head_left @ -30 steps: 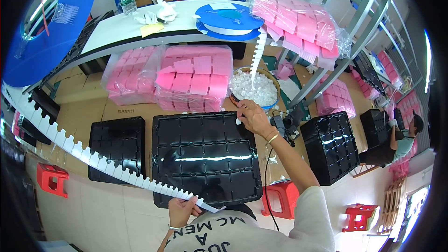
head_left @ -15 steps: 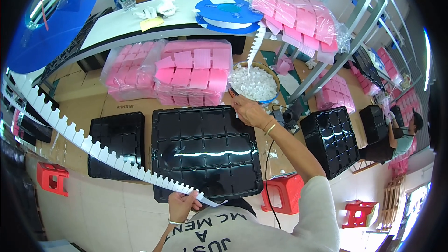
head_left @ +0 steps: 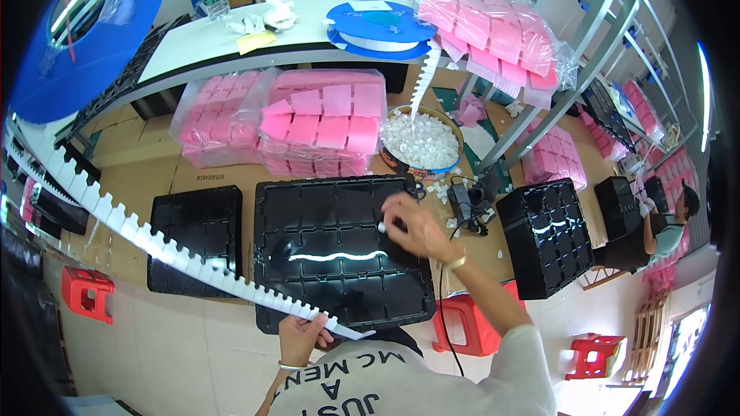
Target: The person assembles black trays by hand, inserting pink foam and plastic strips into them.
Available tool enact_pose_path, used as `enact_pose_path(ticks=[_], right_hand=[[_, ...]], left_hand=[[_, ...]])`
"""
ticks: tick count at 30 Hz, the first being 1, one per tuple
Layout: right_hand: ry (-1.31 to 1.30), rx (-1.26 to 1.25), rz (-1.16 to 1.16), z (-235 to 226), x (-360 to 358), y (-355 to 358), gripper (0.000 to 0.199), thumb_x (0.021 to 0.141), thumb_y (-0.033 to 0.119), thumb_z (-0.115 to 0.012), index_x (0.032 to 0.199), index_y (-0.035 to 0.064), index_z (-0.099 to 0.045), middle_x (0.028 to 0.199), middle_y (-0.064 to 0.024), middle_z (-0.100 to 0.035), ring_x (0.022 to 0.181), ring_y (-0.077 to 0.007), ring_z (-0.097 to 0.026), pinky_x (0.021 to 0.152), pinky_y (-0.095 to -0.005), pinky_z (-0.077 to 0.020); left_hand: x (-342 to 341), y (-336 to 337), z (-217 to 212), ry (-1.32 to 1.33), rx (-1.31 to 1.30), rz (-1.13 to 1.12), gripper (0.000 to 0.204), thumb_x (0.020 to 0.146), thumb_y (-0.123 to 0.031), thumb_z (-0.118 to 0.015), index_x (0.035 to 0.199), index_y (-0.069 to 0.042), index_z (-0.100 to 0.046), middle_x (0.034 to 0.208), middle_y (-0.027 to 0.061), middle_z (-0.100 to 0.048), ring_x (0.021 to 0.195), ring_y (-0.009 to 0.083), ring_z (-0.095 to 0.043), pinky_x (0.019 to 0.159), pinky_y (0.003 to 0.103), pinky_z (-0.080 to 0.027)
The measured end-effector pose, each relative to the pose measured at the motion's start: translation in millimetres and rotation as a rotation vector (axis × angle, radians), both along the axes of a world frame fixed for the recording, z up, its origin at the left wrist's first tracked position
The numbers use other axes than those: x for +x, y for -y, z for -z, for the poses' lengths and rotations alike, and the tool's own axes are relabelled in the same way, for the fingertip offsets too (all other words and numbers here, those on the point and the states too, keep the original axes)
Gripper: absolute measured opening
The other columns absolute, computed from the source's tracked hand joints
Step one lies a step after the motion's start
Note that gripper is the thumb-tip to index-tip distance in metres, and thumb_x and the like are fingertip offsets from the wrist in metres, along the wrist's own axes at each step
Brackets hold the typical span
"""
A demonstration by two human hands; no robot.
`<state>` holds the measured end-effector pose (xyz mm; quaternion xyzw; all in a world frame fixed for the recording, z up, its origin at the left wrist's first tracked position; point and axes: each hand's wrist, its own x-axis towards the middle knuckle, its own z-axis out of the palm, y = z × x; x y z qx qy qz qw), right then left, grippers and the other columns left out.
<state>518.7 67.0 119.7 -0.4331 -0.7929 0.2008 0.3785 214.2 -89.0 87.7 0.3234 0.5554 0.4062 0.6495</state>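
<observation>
**Q:** Over the black tray (head_left: 339, 293), what are my hands up to?

**A:** I've got my right hand (head_left: 412, 223) hovering there, fingers pinched on a small white piece (head_left: 381, 226). My left hand (head_left: 299, 339), down low, grips the white notched strip (head_left: 177, 250). Behind, a round tub (head_left: 455, 156) holds white pieces.

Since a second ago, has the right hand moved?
Yes. The right hand has come back from the bowl of white parts toward the person and now sits over the middle black tray, pinching a small white piece.
</observation>
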Motion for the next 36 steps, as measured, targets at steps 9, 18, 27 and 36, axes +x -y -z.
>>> enact_pose_path(ticks=[9, 18, 27, 36], right_hand=[[-0.637, -0.933, -0.211, -9.7, -66.3, 126.3, 0.013, 0.1, 0.01, -0.062, 0.108, -0.0005, -0.06, 0.095, -0.0038, -0.066, 0.082, -0.0078, -0.064, 0.076, -0.0224, -0.0532], [-0.373, -0.741, -0.117, -10.7, -86.6, 164.4, 0.015, 0.095, 0.012, -0.068, 0.101, -0.001, -0.064, 0.086, -0.0026, -0.066, 0.076, -0.0069, -0.061, 0.067, -0.0241, -0.052], [-0.127, -0.428, -0.083, -34.4, -72.9, 183.9, 0.014, 0.092, 0.012, -0.069, 0.098, -0.0005, -0.065, 0.085, -0.0067, -0.064, 0.073, -0.0152, -0.062, 0.065, -0.0285, -0.0512], [0.444, -0.355, 0.024, -33.9, 16.5, 152.6, 0.009, 0.09, 0.013, -0.066, 0.094, 0.0054, -0.065, 0.093, -0.0092, -0.063, 0.088, -0.0286, -0.064, 0.078, -0.0399, -0.0505]], left_hand=[[9.7, -11.4, -23.8, 0.09, 0.036, 0.059, 0.021, 0.096, -0.014, -0.068, 0.097, 0.006, -0.064, 0.075, 0.014, -0.07, 0.057, 0.0131, -0.064, 0.055, 0.022, -0.05], [11.2, 21.8, -32.3, 0.158, 0.035, 0.102, 0.019, 0.096, -0.01, -0.067, 0.103, 0.008, -0.062, 0.086, 0.0149, -0.07, 0.067, 0.0181, -0.07, 0.057, 0.025, -0.057], [3.2, 46.2, -8.0, 0.072, 0.021, 0.079, 0.019, 0.095, -0.011, -0.069, 0.099, 0.006, -0.061, 0.081, 0.011, -0.068, 0.056, 0.0139, -0.064, 0.044, 0.024, -0.045], [-26.8, 69.1, 48.7, -0.323, 0.02, 0.123, 0.021, 0.086, -0.008, -0.076, 0.099, 0.007, -0.07, 0.082, 0.009, -0.07, 0.062, 0.0122, -0.062, 0.058, 0.026, -0.05]])
